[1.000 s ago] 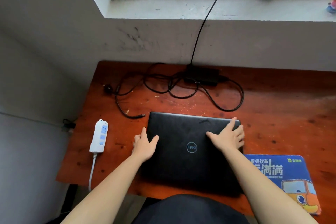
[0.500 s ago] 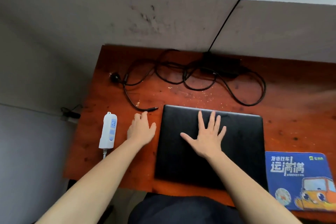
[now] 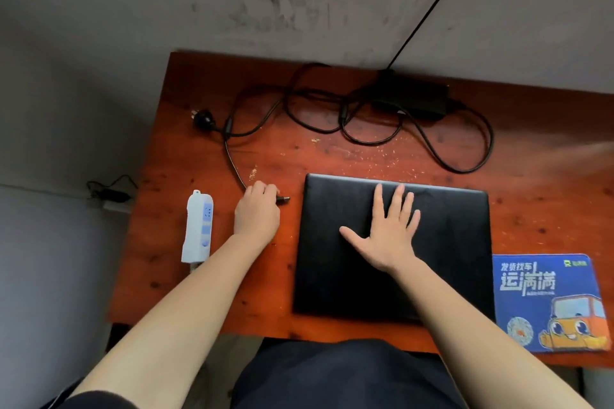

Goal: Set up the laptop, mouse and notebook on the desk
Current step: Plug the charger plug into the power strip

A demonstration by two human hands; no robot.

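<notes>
A closed black laptop point(image 3: 458, 256) lies flat on the red-brown wooden desk point(image 3: 206, 289), near its front edge. My right hand point(image 3: 387, 236) rests flat on the lid with the fingers spread. Just left of the laptop, my left hand point(image 3: 257, 214) grips the charger cable's plug end point(image 3: 283, 199), whose metal tip sticks out toward the laptop's left side. A blue mouse pad point(image 3: 548, 302) with an orange cartoon truck lies right of the laptop. No mouse or notebook is in view.
The black power brick point(image 3: 412, 100) and its looped cable point(image 3: 458, 156) lie along the back of the desk, with a wall plug point(image 3: 202, 118) at the back left. A white power strip point(image 3: 197, 226) sits by the left edge. A grey wall runs behind.
My left hand left the laptop, moved left and forward, and closed on the charger plug. My right hand slid from the lid's right corner to its middle. The view tilted down.
</notes>
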